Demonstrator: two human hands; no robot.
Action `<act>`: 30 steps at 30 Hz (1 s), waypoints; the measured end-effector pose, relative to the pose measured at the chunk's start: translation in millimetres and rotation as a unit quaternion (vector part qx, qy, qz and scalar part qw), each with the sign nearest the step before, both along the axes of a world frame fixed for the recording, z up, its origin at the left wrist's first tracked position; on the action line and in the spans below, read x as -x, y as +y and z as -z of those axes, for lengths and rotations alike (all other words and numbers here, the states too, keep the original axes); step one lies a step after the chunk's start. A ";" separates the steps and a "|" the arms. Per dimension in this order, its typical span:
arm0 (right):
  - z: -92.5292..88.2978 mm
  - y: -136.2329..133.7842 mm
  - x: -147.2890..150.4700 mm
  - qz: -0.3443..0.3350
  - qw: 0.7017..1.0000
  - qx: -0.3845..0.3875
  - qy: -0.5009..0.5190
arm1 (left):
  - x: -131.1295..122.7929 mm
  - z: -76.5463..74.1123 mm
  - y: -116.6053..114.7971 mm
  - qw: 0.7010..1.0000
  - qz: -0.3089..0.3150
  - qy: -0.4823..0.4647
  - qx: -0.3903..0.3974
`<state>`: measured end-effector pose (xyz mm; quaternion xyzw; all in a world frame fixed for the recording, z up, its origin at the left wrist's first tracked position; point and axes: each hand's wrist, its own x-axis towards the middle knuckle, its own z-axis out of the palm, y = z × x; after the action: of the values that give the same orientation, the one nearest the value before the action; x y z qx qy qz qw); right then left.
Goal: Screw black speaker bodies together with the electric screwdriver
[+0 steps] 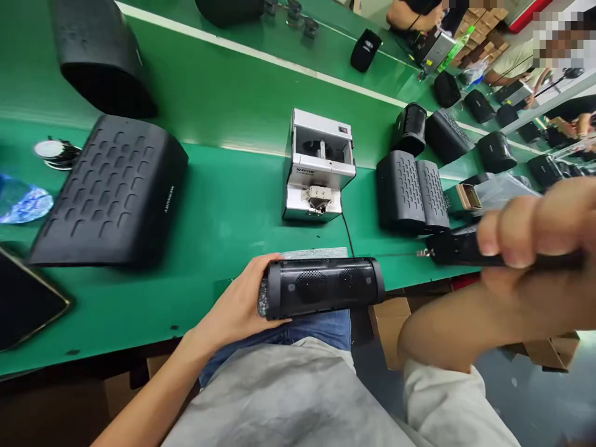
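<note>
My left hand [246, 301] grips the left end of a black speaker housing [326, 285] with two round perforated patches on its upward face. The housing lies at the table's front edge, a grey speckled pad [316, 253] showing behind it. Over on the right, my right hand [535, 230] is wrapped round a black electric screwdriver [459, 245], slightly blurred. Its thin bit points left and stands apart from the housing. Behind the housing sits a silver screw feeder [319, 167] with a small metal outlet block at its front.
A large black speaker cover [112, 192] lies to the left, beside another dark panel [28, 298]. Several black speaker parts [410, 192] stand at the right on the green table [223, 211]. Cardboard boxes [391, 323] are below. Co-workers' arms [414, 15] show beyond.
</note>
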<state>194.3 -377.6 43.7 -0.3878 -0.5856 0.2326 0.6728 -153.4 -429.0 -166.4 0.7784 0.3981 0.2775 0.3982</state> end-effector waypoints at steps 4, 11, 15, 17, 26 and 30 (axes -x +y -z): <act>-12.4 26.2 46.0 0.018 0.983 -0.180 0.006 | 0.7 6.0 -1.3 1.000 -0.011 -0.002 -0.010; 16.2 95.1 121.5 0.062 0.987 -0.151 -0.005 | -1.5 12.1 -2.4 1.000 -0.012 -0.003 -0.025; 26.4 120.5 111.1 0.054 0.995 -0.056 -0.054 | -2.0 11.2 -2.5 1.000 -0.015 -0.004 -0.022; 29.3 128.0 107.8 0.047 0.997 -0.037 -0.050 | -2.0 10.4 -2.3 1.000 -0.015 -0.003 -0.017; 44.9 105.6 123.5 0.027 0.996 -0.082 0.010 | -2.4 7.2 -2.7 1.000 -0.010 -0.011 -0.028; 22.5 62.9 105.9 -0.022 1.000 -0.007 -0.017 | -1.5 11.8 -2.2 0.999 0.000 -0.016 -0.043</act>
<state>88.4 -314.7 21.2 -0.3741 -0.6068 0.2368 0.6602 -152.0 -431.2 -178.2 0.7901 0.3796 0.3070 0.3706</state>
